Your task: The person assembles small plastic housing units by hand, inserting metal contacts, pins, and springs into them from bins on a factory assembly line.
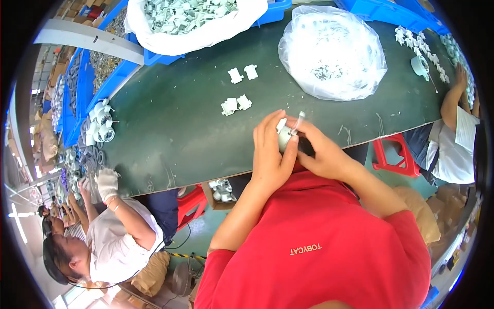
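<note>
Close to the table's near edge, my left hand (271,154) has its fingers curled round a small white rounded plastic part (284,138). My right hand (325,153) closes on the same part from the other side, thumb and forefinger near its top. A thin pale strip (299,122) sticks up from between the fingers; the underside of the part is hidden by my hands. Beyond them on the green tabletop (185,118) lie several small pale plastic pieces, one pair (236,104) nearer and another pair (243,73) farther off.
A clear bag of small parts (332,54) stands far right of my hands. At the back, a white-lined blue bin (198,18) holds pale pieces. White round fittings (102,123) cluster at the left end. Co-workers sit left (123,232) and right (458,139). A red stool (395,155) stands below the edge.
</note>
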`<state>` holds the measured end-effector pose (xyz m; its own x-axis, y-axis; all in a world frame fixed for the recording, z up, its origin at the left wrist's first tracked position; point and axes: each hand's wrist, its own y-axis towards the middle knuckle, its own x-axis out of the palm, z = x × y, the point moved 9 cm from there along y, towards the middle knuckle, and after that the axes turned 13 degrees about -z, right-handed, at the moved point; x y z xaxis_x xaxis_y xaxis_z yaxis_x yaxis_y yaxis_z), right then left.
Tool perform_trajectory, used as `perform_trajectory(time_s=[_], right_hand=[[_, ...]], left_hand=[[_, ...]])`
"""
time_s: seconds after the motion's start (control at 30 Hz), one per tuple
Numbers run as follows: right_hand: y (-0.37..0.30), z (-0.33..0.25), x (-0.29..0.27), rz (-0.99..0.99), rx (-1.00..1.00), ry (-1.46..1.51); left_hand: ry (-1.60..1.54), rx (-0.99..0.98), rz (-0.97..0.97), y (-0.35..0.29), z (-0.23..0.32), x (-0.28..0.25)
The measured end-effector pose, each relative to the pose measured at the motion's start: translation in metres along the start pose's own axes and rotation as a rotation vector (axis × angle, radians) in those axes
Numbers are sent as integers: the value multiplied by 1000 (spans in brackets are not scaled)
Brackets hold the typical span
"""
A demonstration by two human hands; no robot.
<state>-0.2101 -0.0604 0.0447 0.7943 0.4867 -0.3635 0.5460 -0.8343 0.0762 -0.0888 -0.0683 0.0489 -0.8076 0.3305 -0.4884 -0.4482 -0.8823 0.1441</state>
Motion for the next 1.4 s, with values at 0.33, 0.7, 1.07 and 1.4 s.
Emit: perform_trajectory(time_s=[0.33,0.7,1.07,1.4], right_hand=[[21,0,-4,-8,142,640],[14,31,16,173,191,796],[33,17,10,53,111,440],[155,5,-28,240,-71,-769]], left_hand=[[306,3,65,2,2,-9],[71,-54,159,-5,-3,-17],[-65,-4,120,-10,-15,-32],[-109,64,266,-22,-26,-40]])
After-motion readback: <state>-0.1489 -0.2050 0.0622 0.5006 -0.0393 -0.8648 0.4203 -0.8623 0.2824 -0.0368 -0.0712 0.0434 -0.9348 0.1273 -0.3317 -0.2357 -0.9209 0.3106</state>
